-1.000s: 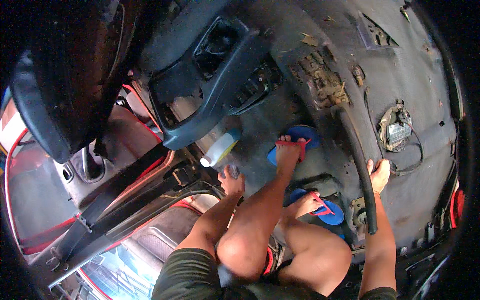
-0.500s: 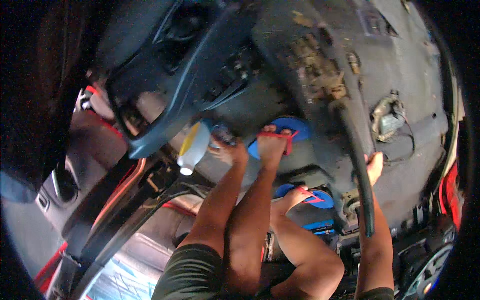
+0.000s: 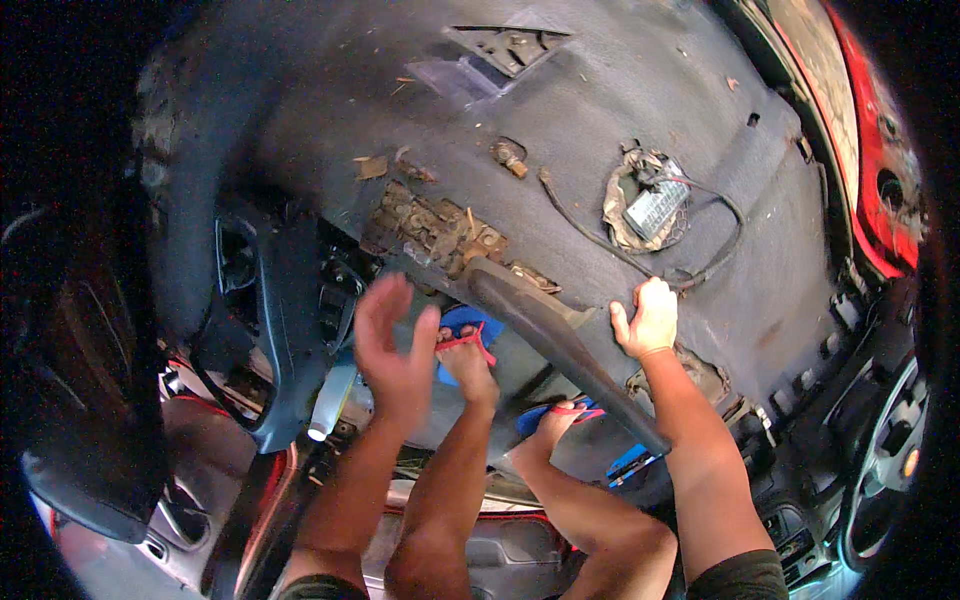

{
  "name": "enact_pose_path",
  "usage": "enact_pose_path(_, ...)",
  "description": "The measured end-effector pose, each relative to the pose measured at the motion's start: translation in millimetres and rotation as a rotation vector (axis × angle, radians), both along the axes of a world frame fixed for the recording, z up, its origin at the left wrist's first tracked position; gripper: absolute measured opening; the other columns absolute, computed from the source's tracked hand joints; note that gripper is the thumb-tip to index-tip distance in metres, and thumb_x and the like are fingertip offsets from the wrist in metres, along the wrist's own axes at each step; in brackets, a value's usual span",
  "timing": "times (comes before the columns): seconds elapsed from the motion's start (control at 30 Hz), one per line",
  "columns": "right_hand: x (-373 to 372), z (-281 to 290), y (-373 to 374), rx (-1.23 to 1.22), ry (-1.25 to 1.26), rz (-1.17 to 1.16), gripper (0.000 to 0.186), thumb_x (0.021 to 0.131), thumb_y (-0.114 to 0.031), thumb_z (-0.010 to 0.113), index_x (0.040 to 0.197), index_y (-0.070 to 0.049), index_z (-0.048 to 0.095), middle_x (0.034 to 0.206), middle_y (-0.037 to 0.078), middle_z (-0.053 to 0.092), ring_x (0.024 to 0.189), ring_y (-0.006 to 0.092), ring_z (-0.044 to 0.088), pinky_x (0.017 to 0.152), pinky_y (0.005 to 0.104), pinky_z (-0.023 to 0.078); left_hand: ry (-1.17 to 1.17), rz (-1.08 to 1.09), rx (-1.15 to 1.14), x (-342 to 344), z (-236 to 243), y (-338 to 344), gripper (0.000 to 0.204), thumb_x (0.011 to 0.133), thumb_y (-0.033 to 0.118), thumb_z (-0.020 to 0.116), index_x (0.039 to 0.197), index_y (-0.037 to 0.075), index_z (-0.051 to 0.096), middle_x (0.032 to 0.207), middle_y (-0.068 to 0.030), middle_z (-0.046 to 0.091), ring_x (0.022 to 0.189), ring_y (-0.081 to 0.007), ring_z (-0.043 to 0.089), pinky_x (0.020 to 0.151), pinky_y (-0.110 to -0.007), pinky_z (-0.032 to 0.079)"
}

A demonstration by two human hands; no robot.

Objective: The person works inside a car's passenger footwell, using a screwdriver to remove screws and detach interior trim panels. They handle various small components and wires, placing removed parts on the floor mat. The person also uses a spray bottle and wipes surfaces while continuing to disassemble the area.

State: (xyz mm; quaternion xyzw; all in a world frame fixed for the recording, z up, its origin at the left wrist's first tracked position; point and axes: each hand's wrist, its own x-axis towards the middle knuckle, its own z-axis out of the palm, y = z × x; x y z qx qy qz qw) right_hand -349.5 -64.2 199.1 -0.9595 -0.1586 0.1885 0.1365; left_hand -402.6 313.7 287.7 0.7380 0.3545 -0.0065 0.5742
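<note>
My left hand [image 3: 393, 335] is raised, blurred a little, with thumb and fingers apart and nothing in it. Just left of its wrist stands a pale plastic bottle [image 3: 330, 402] with a white cap, partly hidden by the arm. My right hand [image 3: 646, 318] rests on the dark carpet [image 3: 600, 120], thumb apart from the fingers, holding nothing visible. Between my hands a long dark lever [image 3: 560, 355], like a handbrake, slants over the floor from a dirty metal bracket [image 3: 440, 228]. Close to my right fingertips runs a black cable [image 3: 590, 232].
A torn carpet opening [image 3: 655, 200] shows a ribbed part beyond my right hand. A dark triangular trim piece [image 3: 512, 48] and clear plastic [image 3: 465, 82] lie farther off. A blue console panel [image 3: 275, 340] is at left, a steering wheel [image 3: 885, 470] at right. Sandalled feet [image 3: 465, 345] are below.
My left hand has come up from low beside the bottle and is now open in the air. My view has swung to the right. My right hand stays on the carpet.
</note>
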Motion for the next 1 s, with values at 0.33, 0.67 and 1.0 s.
enact_pose_path(0.33,6,10,5,-0.007,0.052,-0.047,0.046,0.08,-0.049,0.074,0.085,-0.008,0.054,0.089,0.016,0.051,0.09,0.0363,0.051,0.079,0.0469,0.039,-0.146,0.207,-0.112,250,-120,-38,0.079,0.1,0.021,0.063,0.163,0.01,0.016,0.137,-0.0231,0.056,0.114,-0.0302,0.065,0.092,-0.041,0.053)
enact_pose_path(0.67,7,10,2,-0.019,0.019,-0.058,0.044,0.079,-0.047,0.075,0.085,-0.007,0.055,0.089,0.015,0.052,0.089,0.0358,0.052,0.079,0.0464,0.04,-0.131,-0.153,0.6,263,-103,-35,0.103,0.088,0.028,0.076,0.163,0.003,0.01,0.152,-0.0305,0.038,0.138,-0.044,0.044,0.117,-0.05,0.037)
enact_pose_path(1.0,6,6,-5,-0.011,0.079,-0.028,0.05,0.079,-0.056,0.072,0.089,-0.008,0.058,0.092,0.013,0.053,0.089,0.0341,0.053,0.078,0.0465,0.04,0.189,-0.809,0.863,363,-146,-68,0.107,0.075,0.054,0.087,0.156,0.012,0.031,0.149,-0.0175,0.052,0.138,-0.0365,0.051,0.112,-0.058,0.04)
